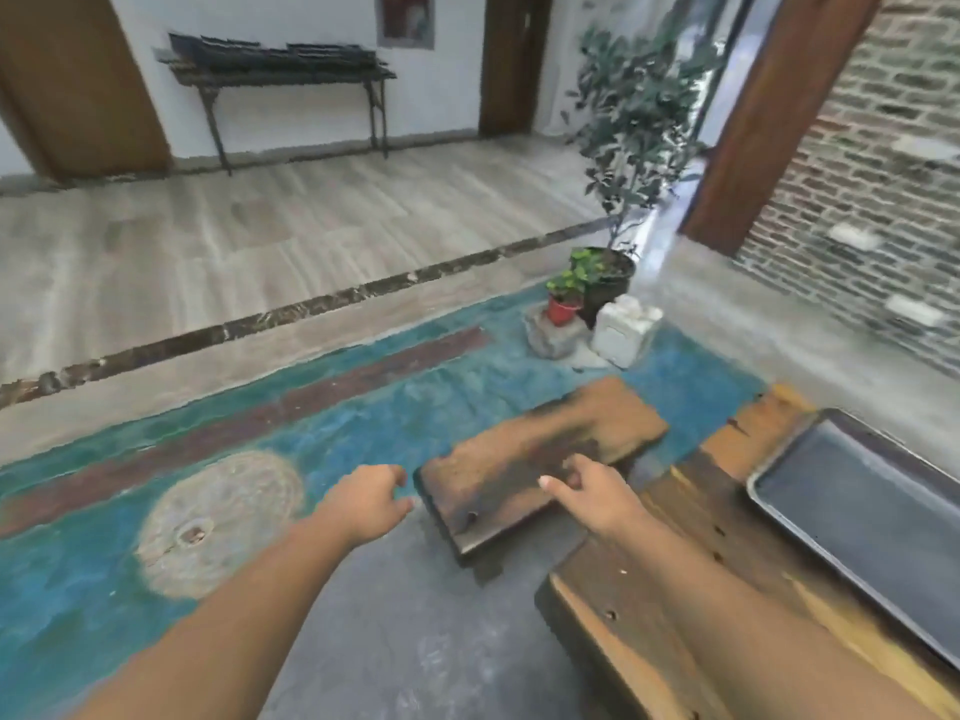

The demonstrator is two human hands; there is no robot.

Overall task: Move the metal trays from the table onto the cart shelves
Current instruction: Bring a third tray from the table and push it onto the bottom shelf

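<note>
A dark metal tray (862,517) lies flat on the wooden table (675,589) at the right edge of the view, partly cut off by the frame. My right hand (592,493) hovers over the table's left end, well left of the tray, fingers loosely curled and holding nothing. My left hand (366,504) hangs over the floor further left, also empty with its fingers apart. No cart is in view.
A low wooden bench (540,459) stands on a blue painted floor strip just beyond my hands. Potted plants (597,283) and a white canister (626,330) sit beyond it. A side table (280,75) stands against the far wall, a brick wall at right.
</note>
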